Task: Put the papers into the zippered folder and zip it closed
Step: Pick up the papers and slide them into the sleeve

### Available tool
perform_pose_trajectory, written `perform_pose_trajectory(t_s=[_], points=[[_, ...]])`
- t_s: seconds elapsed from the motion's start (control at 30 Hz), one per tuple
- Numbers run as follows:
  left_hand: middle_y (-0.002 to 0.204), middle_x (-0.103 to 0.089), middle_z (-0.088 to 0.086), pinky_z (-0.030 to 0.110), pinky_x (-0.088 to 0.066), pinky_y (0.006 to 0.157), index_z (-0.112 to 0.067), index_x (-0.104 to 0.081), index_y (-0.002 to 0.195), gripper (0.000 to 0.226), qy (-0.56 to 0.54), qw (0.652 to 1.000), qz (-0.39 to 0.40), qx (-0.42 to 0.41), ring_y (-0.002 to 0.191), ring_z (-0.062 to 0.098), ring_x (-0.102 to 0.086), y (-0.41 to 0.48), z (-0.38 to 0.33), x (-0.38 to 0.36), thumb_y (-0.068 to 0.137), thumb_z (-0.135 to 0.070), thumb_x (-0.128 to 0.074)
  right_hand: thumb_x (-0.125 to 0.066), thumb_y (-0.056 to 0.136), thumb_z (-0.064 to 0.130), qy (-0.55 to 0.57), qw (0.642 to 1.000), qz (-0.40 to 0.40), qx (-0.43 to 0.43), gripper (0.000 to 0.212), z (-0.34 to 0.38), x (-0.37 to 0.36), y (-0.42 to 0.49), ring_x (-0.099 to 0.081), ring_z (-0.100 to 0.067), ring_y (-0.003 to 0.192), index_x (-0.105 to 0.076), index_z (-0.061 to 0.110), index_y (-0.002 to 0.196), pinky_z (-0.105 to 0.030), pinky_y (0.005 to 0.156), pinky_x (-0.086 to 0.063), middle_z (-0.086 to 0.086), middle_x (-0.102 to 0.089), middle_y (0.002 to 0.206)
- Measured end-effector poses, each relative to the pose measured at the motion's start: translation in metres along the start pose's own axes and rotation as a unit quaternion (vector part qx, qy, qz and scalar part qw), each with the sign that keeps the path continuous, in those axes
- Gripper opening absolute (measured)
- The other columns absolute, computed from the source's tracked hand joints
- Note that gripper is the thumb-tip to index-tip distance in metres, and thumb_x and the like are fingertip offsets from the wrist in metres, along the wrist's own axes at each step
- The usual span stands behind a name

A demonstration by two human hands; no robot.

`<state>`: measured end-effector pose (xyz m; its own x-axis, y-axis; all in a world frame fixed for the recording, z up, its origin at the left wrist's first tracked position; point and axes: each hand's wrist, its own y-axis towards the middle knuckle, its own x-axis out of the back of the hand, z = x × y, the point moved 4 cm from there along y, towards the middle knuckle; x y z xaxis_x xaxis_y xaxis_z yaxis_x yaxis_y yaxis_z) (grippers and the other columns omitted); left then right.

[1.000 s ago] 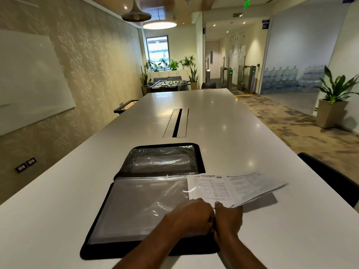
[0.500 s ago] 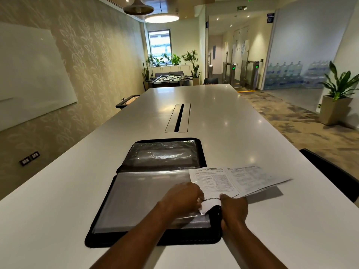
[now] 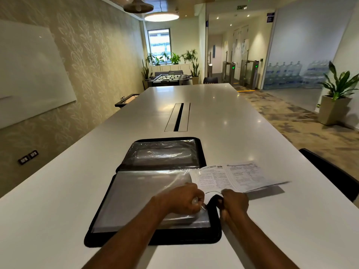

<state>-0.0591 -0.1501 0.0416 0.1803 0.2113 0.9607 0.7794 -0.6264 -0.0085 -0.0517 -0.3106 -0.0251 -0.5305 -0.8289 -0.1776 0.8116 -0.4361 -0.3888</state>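
Note:
A black zippered folder (image 3: pixel 151 238) lies open on the white table (image 3: pixel 213 105), its far flap raised at a slight angle. Clear plastic sleeves (image 3: pixel 139 193) cover the inside. The printed papers (image 3: pixel 229 177) lie fanned at the folder's right side, their left corner over the sleeve's edge. My left hand (image 3: pixel 182 200) pinches the right edge of the top clear sleeve. Beside it, my right hand (image 3: pixel 235 202) grips the folder's black right rim, which curls up between the two hands. The zipper pull is not visible.
A cable slot (image 3: pixel 178 117) runs down the table's middle beyond the folder. A black chair (image 3: pixel 334 171) stands at the right table edge. A potted plant (image 3: pixel 336 101) is on the floor at far right. A whiteboard (image 3: pixel 29 74) hangs on the left wall.
My hands were pressed together at the folder's right edge and have parted. The left now holds the sleeve edge, and the right has raised the black rim. The papers stayed put.

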Motion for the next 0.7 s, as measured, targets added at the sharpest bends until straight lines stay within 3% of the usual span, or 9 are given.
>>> perform_pose_trajectory(t_s=[0.1,0.2,0.23,0.37,0.5,0.6,0.7], points=[[0.070,-0.047,-0.013,0.018,-0.033,0.063,-0.018,-0.064,0.084,0.011,-0.012,1.000,-0.006,-0.010,0.065,0.002,-0.044,0.001,0.000,0.000,0.079,-0.023,-0.055,-0.065,0.074,-0.012,0.062,0.997,0.049,-0.025,0.052,-0.001,-0.004,0.000,-0.070,-0.032,0.084,-0.062,0.012,0.119,-0.041,0.070,-0.061,-0.011,-0.070,0.108],[0.065,-0.051,-0.011,0.016,-0.033,0.057,-0.021,-0.061,0.078,0.005,-0.034,0.999,-0.004,-0.014,0.056,0.003,-0.045,0.002,-0.002,-0.001,0.081,-0.022,-0.057,-0.065,0.073,-0.017,0.039,0.997,0.058,-0.009,0.054,0.000,-0.004,-0.010,-0.066,-0.017,0.071,-0.061,0.009,0.120,-0.018,0.046,-0.055,-0.006,-0.068,0.098],[0.065,-0.052,-0.010,0.016,-0.034,0.057,-0.021,-0.061,0.079,0.005,-0.041,0.999,0.000,-0.014,0.055,0.003,-0.046,0.003,-0.002,-0.002,0.082,-0.022,-0.057,-0.065,0.072,-0.017,0.036,0.998,0.055,-0.003,0.055,-0.001,-0.004,-0.012,-0.066,-0.016,0.071,-0.061,0.011,0.120,-0.017,0.045,-0.053,-0.004,-0.068,0.097],[0.070,-0.057,-0.006,0.017,-0.036,0.058,-0.020,-0.061,0.081,0.004,-0.052,0.999,0.012,-0.012,0.058,0.004,-0.046,0.005,-0.004,-0.004,0.084,-0.019,-0.059,-0.067,0.069,-0.014,0.024,0.998,0.058,0.013,0.062,-0.011,-0.010,-0.017,-0.068,-0.028,0.092,-0.060,0.020,0.121,-0.041,0.079,-0.060,-0.006,-0.070,0.115],[0.073,-0.057,-0.007,0.020,-0.036,0.062,-0.025,-0.058,0.081,0.006,-0.049,0.999,-0.001,-0.008,0.063,0.003,-0.045,0.005,-0.005,-0.005,0.086,-0.021,-0.057,-0.072,0.072,-0.001,-0.025,0.993,0.099,0.062,0.059,-0.017,-0.013,-0.032,-0.067,-0.020,0.093,-0.059,0.035,0.116,-0.039,0.078,-0.059,0.004,-0.070,0.112],[0.089,-0.054,-0.008,0.024,-0.037,0.069,-0.030,-0.051,0.092,0.013,-0.059,0.997,-0.039,0.009,0.079,0.007,-0.046,0.003,-0.006,-0.004,0.083,-0.027,-0.059,-0.071,0.077,0.004,-0.026,0.989,0.135,0.049,0.054,-0.022,-0.016,-0.042,-0.067,-0.022,0.094,-0.059,0.040,0.116,-0.046,0.077,-0.061,0.006,-0.070,0.108],[0.133,-0.045,0.000,0.032,-0.037,0.100,-0.030,-0.038,0.131,0.062,-0.037,0.997,-0.058,0.036,0.120,0.015,-0.039,-0.006,0.002,-0.008,0.077,-0.040,-0.065,-0.065,0.078,-0.001,-0.032,0.988,0.149,0.018,0.051,-0.024,-0.015,-0.045,-0.071,-0.028,0.087,-0.061,0.030,0.118,-0.047,0.064,-0.062,0.000,-0.072,0.104]])
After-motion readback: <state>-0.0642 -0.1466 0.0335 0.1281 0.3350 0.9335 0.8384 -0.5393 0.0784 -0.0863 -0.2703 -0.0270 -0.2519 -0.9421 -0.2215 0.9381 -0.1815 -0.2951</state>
